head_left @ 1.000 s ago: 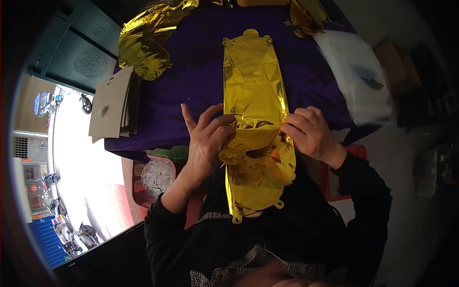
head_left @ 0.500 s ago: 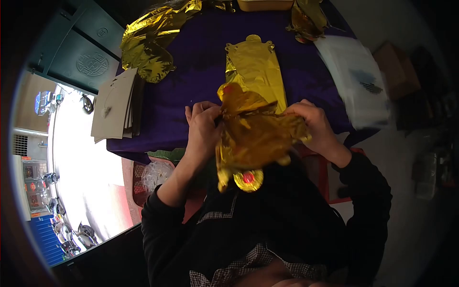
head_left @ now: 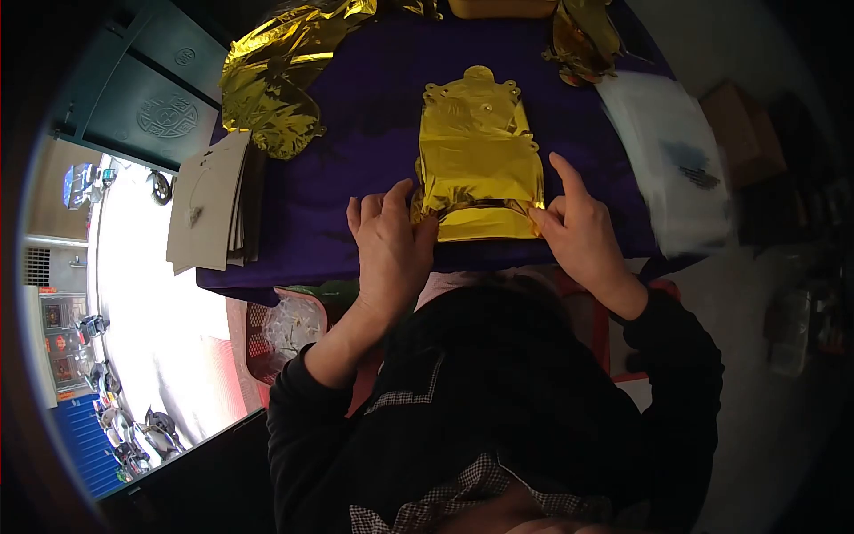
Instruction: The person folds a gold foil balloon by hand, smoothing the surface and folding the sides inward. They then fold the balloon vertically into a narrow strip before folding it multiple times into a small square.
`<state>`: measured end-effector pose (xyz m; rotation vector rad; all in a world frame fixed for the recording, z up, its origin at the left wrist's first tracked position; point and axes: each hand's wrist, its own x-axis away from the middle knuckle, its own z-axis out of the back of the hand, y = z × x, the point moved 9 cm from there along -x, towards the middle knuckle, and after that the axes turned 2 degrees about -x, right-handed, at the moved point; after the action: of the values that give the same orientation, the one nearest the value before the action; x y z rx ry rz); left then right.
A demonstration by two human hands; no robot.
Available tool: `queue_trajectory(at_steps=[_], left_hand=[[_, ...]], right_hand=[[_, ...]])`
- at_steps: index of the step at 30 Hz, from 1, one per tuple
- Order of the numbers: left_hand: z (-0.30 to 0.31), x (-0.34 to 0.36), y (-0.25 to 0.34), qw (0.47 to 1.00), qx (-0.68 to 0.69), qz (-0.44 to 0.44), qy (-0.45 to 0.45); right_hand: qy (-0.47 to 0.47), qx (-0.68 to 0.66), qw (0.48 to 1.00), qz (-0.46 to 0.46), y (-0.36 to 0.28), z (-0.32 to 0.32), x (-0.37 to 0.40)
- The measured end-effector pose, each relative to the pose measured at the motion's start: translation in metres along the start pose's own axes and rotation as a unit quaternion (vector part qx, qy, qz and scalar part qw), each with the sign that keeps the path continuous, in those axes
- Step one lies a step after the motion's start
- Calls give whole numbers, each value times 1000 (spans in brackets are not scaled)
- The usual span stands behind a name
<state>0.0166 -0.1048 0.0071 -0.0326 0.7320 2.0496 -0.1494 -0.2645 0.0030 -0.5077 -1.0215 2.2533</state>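
A flat gold foil balloon lies on the purple tablecloth, its rounded tab and small eyelets at the far end and a creased fold across its near end. My left hand is at the near left corner, fingers bent and thumb against the foil edge, which it pinches. At the near right corner, my right hand holds the foil between thumb and bent fingers while its index finger points up and away. The foil under the fingertips is partly hidden.
Crumpled gold foil lies at the back left, with another gold foil piece at the back right. Cardboard sheets stand at the left edge. Clear plastic bags lie right. Below the table is a pink basket.
The crumpled foil with a red spot, held up between my hands, is now laid flat on the table over the other foil. My hands have lowered to its near corners.
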Motion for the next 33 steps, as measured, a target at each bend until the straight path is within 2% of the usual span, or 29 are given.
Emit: queue_trajectory(at_steps=[7, 14, 18, 33], left_hand=[[2, 1, 6, 1000, -7, -12, -3], [0, -3, 11, 999, -28, -24, -22], [-1, -2, 15, 999, -34, -40, 13], [-8, 0, 29, 989, -134, -62, 1]], right_hand=[[10, 16, 999, 32, -4, -1, 6], [52, 61, 991, 110, -17, 1, 13], [83, 86, 979, 166, -27, 1, 20], [131, 161, 955, 212, -30, 0, 20]])
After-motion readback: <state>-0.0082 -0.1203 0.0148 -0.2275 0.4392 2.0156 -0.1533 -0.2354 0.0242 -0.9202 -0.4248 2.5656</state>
